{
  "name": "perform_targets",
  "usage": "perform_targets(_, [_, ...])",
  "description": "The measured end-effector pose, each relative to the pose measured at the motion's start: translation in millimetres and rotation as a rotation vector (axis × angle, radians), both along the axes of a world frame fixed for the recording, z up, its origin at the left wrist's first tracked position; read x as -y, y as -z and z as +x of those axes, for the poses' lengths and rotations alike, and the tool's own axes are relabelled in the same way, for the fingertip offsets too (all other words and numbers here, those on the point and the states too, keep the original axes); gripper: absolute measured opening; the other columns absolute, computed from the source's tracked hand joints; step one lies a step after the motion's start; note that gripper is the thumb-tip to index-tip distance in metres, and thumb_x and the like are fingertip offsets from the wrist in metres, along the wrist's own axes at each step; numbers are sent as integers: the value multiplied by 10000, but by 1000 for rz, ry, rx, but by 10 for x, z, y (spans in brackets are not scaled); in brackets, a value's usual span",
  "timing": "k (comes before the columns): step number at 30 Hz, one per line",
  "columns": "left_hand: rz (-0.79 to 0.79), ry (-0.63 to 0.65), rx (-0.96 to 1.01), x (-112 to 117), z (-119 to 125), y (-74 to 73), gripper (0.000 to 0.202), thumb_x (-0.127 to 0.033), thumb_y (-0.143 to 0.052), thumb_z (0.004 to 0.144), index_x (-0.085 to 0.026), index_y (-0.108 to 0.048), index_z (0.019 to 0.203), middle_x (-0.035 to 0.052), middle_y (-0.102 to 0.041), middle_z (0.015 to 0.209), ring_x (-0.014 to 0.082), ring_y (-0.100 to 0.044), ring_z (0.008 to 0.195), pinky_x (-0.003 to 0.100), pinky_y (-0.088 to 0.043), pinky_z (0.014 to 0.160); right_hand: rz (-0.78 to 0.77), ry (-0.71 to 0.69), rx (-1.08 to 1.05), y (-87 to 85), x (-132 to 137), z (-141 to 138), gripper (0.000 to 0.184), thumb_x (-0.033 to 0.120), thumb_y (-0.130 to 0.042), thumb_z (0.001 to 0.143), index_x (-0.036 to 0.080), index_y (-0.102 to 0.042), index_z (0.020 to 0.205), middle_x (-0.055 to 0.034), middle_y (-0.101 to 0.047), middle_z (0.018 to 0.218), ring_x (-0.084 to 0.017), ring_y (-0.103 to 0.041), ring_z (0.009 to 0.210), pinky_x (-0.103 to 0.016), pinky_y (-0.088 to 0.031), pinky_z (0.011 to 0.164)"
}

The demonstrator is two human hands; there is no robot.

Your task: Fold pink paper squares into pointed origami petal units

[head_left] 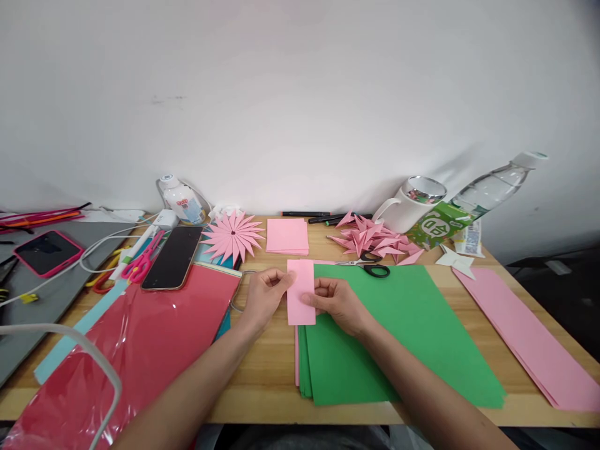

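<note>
A small pink paper rectangle point(300, 294) is held upright over the desk between both hands. My left hand point(265, 295) pinches its left edge near the top. My right hand point(335, 302) pinches its right edge near the middle. Under the hands lies a stack of green paper sheets point(403, 331) with a pink sheet edge showing at its left side.
A wooden desk point(267, 369) holds a red paper pack point(140, 350), a phone point(172, 257), pink scissors point(143, 262), a pink paper flower point(232, 235), a pink paper stack point(287, 236), folded pink pieces point(375, 240), black scissors point(370, 267), a white mug point(411, 204), a water bottle point(497, 185) and pink strips point(525, 331).
</note>
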State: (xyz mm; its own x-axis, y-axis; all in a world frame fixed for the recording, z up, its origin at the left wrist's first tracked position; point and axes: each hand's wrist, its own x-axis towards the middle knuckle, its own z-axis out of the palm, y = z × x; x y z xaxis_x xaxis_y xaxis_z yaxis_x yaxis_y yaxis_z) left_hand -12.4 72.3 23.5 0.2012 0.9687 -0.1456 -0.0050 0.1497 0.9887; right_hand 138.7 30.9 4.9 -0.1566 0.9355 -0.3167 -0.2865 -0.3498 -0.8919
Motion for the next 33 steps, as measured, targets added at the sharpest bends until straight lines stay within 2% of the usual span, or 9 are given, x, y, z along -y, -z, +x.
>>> perform_targets(5, [20, 2, -13, 1, -3, 23, 388, -475, -719, 612, -131, -564, 521, -25, -507, 527, 82, -405, 524, 214, -331, 510, 1, -7, 8, -2, -9, 8, 430, 408, -835, 487, 132, -678, 777, -15, -692, 645, -107, -597, 537, -218, -465, 521])
perform_targets(9, [30, -14, -12, -3, -10, 51, 349, -440, -728, 613, -132, -581, 538, -29, -528, 538, 83, -426, 524, 214, -343, 514, 25, -57, -2, -16, 10, -18, 467, 422, -809, 539, 146, -659, 885, -25, -705, 713, -134, -630, 586, -245, -505, 543])
perform_targets(14, [12, -49, 19, -30, -18, 62, 312, -395, -745, 605, -132, -589, 544, -35, -558, 550, 77, -457, 528, 200, -371, 515, 23, -96, 11, -30, 26, -37, 510, 349, -843, 481, 167, -617, 900, -4, -698, 695, -160, -644, 616, -273, -531, 550])
perform_targets(20, [-164, -29, 181, -96, -32, -25, 309, -388, -758, 573, -116, -620, 616, 1, -622, 571, 97, -533, 481, 210, -435, 439, 31, 93, 48, -30, -32, 42, 405, 365, -814, 549, 148, -605, 820, -3, -678, 672, -121, -608, 574, -236, -503, 531])
perform_targets(24, [-217, 34, 183, -133, -70, -98, 319, -345, -781, 550, -86, -644, 676, 31, -633, 527, 119, -578, 464, 219, -475, 443, 66, 220, 50, -45, -62, 99, 401, 398, -788, 588, 144, -622, 849, -5, -678, 674, -110, -588, 555, -237, -492, 534])
perform_targets(33, [-259, 95, 122, -166, -147, -136, 416, -380, -828, 489, -65, -652, 696, 82, -677, 559, 142, -628, 488, 207, -509, 450, 94, 289, 89, -72, -96, 144, 433, 368, -826, 503, 137, -651, 825, 15, -659, 598, -110, -578, 520, -234, -496, 503])
